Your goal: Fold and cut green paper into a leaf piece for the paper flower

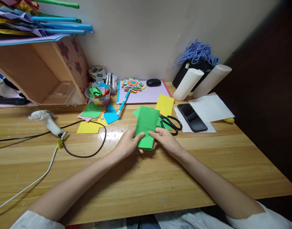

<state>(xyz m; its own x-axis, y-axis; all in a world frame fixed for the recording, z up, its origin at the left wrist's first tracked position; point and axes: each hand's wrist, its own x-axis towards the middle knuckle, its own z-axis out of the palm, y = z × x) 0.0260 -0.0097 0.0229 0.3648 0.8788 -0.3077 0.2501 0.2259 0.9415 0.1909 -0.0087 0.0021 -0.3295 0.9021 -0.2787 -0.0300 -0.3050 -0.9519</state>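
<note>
2 hands (pixel 128 142) (pixel 166 139) pinch green paper (pixel 148 121).

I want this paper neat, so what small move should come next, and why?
Probably pinch the green paper along its lower edge: that edge looks rounded, not sharply creased, and your left hand and right hand hold the paper close by.

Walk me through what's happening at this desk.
Someone is holding a piece of green paper between the left hand and the right hand, both thumbs on its face near the lower end, where it looks folded over. Black-handled scissors lie just beyond the right hand, not in use. Farther back, a layered paper flower rests on a lilac sheet, and a white glue gun sits off to the left.
</note>
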